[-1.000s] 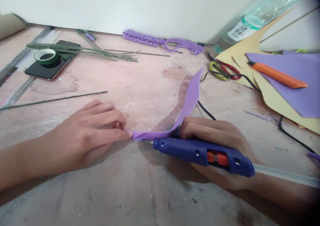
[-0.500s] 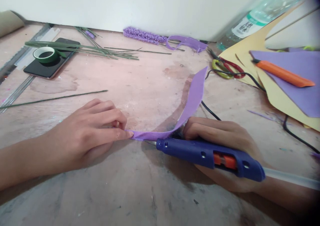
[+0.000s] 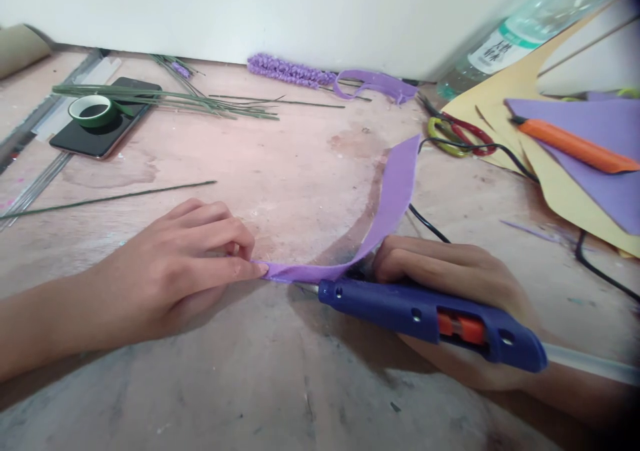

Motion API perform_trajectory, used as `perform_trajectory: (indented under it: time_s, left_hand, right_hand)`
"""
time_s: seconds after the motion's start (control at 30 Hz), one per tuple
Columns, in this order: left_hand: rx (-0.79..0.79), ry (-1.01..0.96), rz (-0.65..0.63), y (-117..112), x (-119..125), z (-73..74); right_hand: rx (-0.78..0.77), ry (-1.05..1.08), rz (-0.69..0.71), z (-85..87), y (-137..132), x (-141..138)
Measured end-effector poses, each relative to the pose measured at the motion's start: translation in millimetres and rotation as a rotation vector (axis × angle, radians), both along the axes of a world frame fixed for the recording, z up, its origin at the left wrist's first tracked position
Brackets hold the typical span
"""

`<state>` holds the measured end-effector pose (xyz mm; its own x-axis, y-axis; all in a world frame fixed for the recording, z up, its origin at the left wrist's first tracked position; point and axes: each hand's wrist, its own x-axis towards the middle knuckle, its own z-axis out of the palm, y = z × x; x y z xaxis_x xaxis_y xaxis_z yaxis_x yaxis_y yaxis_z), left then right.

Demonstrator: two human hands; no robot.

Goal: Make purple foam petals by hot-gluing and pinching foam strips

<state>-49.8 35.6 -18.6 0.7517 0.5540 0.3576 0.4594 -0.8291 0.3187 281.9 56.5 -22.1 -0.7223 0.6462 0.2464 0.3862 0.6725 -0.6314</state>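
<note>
Right grip (image 3: 453,274) around glue gun (image 3: 400,306)

A green tape roll (image 3: 95,122) sits on a phone (image 3: 95,143); an orange cutter (image 3: 575,146) rests on a purple sheet (image 3: 603,194).

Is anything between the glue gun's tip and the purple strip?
Nothing visible. The glue gun in the right hand points its tip at the purple strip, pinched by the left hand.
</note>
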Motion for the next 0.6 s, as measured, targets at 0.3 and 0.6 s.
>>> perform_trajectory:
  time_s: [0.3, 0.6]
  left_hand:
    - [-0.035, 0.022, 0.014, -0.6, 0.1, 1.3]
    - [-0.028, 0.034, 0.017, -0.3, 0.5, 1.9]
  right_hand:
    - [-0.016, 0.017, 0.003, 1.0, 0.9, 1.9]
    - [-0.080, 0.042, -0.006, 3.6, 2.1, 0.6]
